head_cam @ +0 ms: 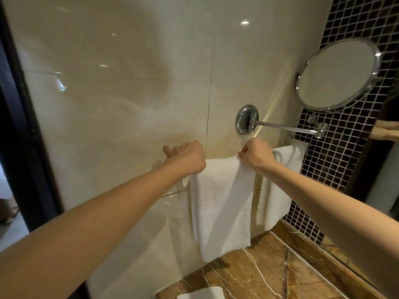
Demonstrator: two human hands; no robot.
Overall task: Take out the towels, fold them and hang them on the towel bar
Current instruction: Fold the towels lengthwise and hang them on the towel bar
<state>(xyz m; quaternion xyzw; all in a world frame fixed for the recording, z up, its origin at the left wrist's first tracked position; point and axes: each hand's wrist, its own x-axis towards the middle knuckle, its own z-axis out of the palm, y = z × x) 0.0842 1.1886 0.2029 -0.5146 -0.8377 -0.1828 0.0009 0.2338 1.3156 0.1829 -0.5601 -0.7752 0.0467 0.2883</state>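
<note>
A folded white towel (222, 203) hangs down the beige wall over a towel bar that the cloth and my hands hide. My left hand (185, 157) is curled at the towel's top left corner, thumb pointing left. My right hand (255, 155) pinches the towel's top right edge. A second white towel (278, 190) hangs just to the right, partly behind my right forearm. Another folded white towel (203, 293) lies on the counter at the bottom edge.
A brown marble counter (269, 266) runs below the towels. A round chrome mirror (336, 74) on a swing arm (280, 127) juts out above my right hand. Dark mosaic tiles (345, 147) cover the right wall; a dark door frame (19, 126) stands left.
</note>
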